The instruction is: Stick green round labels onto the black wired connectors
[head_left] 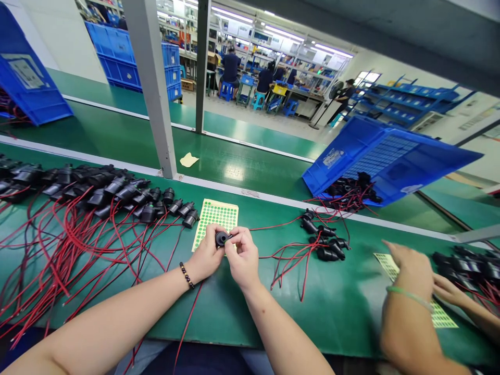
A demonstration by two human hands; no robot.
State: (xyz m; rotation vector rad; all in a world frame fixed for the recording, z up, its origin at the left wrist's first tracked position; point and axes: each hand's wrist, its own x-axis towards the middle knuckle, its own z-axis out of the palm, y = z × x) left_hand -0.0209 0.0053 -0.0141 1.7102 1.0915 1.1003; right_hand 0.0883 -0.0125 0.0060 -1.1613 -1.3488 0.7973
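Black plastic socket (222, 239) sits pinched between both hands, left hand (207, 255) cupping it, right hand (242, 255) fingertips closed on its rim, just over the green sticker sheet (216, 219). Looks about halfway: a long row of wired sockets (113, 192) lies left, a smaller pile (326, 242) waits right, more in the tipped blue crate (375, 156). Crate label's too small to read.

matt green bench mat (344, 302), glossy black plastic socket (222, 239), smooth red wire insulation (58, 245), paper sticker sheet (216, 216), blue plastic crate (375, 156)
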